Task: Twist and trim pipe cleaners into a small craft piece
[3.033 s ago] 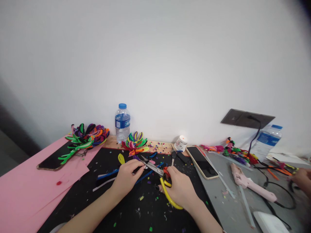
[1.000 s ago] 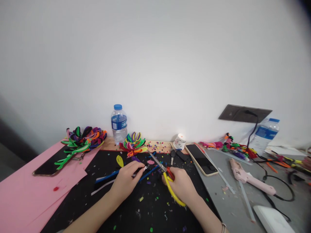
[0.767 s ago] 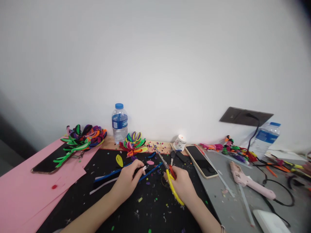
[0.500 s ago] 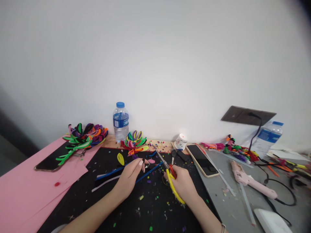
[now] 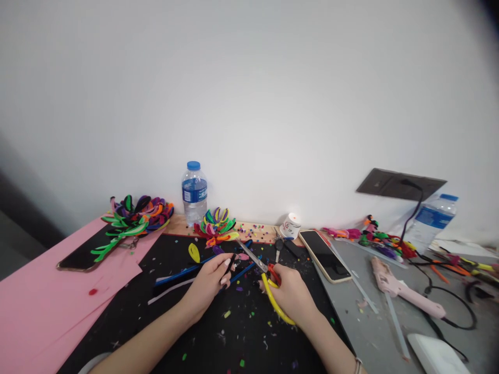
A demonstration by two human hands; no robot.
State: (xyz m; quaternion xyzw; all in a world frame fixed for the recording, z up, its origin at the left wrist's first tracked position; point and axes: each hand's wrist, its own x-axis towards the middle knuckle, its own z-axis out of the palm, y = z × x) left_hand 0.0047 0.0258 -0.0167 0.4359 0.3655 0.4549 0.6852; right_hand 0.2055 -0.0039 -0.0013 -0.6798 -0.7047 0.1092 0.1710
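Note:
My left hand (image 5: 208, 283) pinches a short black pipe cleaner (image 5: 230, 264) between thumb and fingers, low over the black mat. Opposite it, my right hand (image 5: 293, 295) grips scissors (image 5: 276, 305) with yellow and red handles. Their blades point up and left, passing just beyond the left fingertips, and they look close together. Blue pipe cleaners (image 5: 242, 272) and a white pipe cleaner (image 5: 169, 292) lie on the mat around my left hand. A yellow loop (image 5: 194, 253) and a pink piece (image 5: 244, 256) rest near it.
Behind the hands are a water bottle (image 5: 194, 200), a colourful pipe cleaner flower (image 5: 217, 224) and a paper cup (image 5: 290, 226). A phone (image 5: 325, 257) and a pink glue gun (image 5: 405, 296) lie right. Another phone (image 5: 80, 255) sits on pink paper (image 5: 47, 311) at left.
The scissors' blades have swung left and slightly down, towards my left hand. The black pipe cleaner in my left fingers now stands tilted up and shows more clearly.

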